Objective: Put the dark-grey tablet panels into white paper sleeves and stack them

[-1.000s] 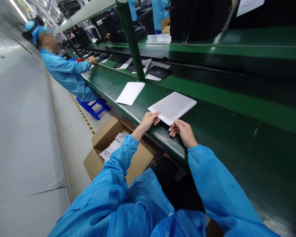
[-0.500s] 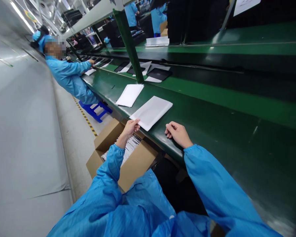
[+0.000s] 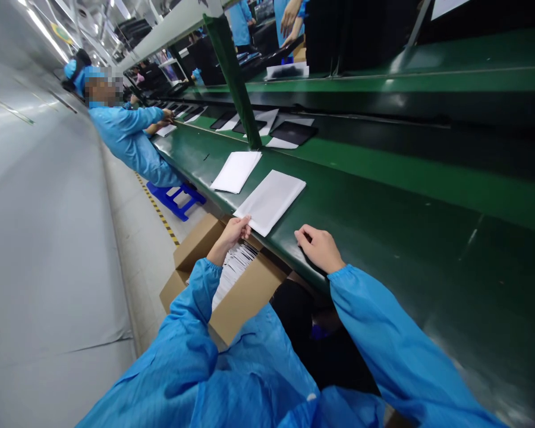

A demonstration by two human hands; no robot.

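**Left hand** [image 3: 229, 235]: at 7 o'clock from the view's centre, above the carton's rim. Fingers lie together, tips at the near edge of a white paper packet [image 3: 270, 202]. Whether the grip pinches the packet or only lies against it cannot be told.

**Right hand** [image 3: 320, 248]: at 5 o'clock, fingers loosely curled, grip empty, resting by the near edge of the green desk [image 3: 383, 196].

**Packet**: flat on the desk at centre, set aslant, apart from the right hand. A second white sheet stack [image 3: 235, 172] lies near it at 11 o'clock.

**Cardboard carton** [image 3: 249, 291]: open, at 7 o'clock, below the desk edge, holding white sheets on edge [image 3: 235, 266].

**Working state**: by appearance, both hands are working where carton meets desk. Any reach between them must clear the desk's near edge and the carton flaps.

**Open room**: bare green desk from 2 to 4 o'clock. Dark flat slates [image 3: 293, 133] lie on a farther belt at 12 o'clock. A co-worker [image 3: 127, 139] sits at 10 o'clock, well apart.
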